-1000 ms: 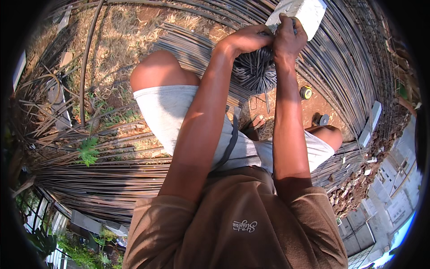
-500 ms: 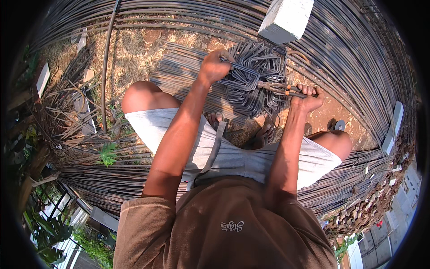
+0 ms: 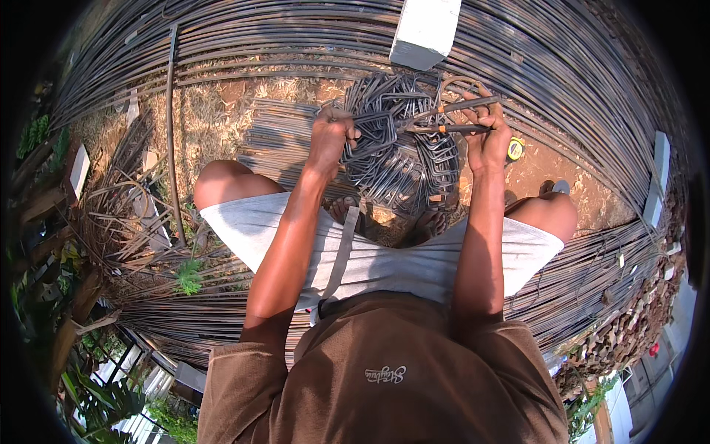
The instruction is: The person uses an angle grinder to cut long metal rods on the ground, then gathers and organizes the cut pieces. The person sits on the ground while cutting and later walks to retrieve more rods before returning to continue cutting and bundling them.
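Note:
My left hand (image 3: 330, 140) is closed around the end of a bent steel rebar stirrup (image 3: 376, 127), held over the left part of a heap of similar stirrups (image 3: 403, 174). To the right, my right hand (image 3: 488, 137) grips pincers (image 3: 447, 129) with orange bands on their long handles. The handles are spread apart, and the jaws point left, close to the stirrup in my left hand. Whether the jaws touch the steel I cannot tell. Both hands are above the heap, in front of my bent knees.
Straight short bars (image 3: 277, 137) lie left of the heap. Long rebar (image 3: 296, 44) runs across the far side and curves down the right. A white block (image 3: 425, 33) stands beyond the heap. A yellow tape measure (image 3: 515, 149) lies beside my right hand.
The pincer handles, gripped close together before, are now spread apart. The left hand has come slightly lower and left. The tape measure now shows beside my right hand.

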A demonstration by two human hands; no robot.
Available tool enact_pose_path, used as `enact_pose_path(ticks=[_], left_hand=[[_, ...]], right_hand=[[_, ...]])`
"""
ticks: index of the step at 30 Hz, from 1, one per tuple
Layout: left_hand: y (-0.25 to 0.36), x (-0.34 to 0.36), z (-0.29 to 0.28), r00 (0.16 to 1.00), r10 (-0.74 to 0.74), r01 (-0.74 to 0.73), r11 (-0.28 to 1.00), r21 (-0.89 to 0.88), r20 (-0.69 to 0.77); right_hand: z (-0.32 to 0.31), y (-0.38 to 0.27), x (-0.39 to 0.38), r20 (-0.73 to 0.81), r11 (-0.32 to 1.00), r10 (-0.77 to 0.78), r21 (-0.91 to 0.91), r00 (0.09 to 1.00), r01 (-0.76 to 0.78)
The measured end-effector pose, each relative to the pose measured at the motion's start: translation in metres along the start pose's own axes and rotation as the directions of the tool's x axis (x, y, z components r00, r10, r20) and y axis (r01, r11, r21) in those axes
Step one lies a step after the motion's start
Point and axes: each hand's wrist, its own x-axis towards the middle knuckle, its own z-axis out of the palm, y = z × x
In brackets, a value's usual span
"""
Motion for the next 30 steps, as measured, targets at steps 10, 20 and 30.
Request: enact_pose_path(ticks=[10, 20, 30], left_hand=[[0.064, -0.089, -0.013, 0.964, 0.227, -0.218, 0.973, -0.083, 0.139], [0.093, -0.092, -0.033, 0.918, 0.395, -0.384, 0.862, 0.331, 0.039], [0.064, -0.119, -0.031, 0.962, 0.271, -0.272, 0.962, 0.022, 0.023]], right_hand=[[-0.074, -0.033, -0.023, -0.297, 0.963, -0.182, 0.14, 0.938, 0.231], [-0.119, -0.001, 0.053, -0.404, 0.561, -0.136, -0.784, 0.904, -0.266], [-0.1, 0.072, 0.09, -0.332, 0.345, -0.322, -0.913, 0.887, -0.216]])
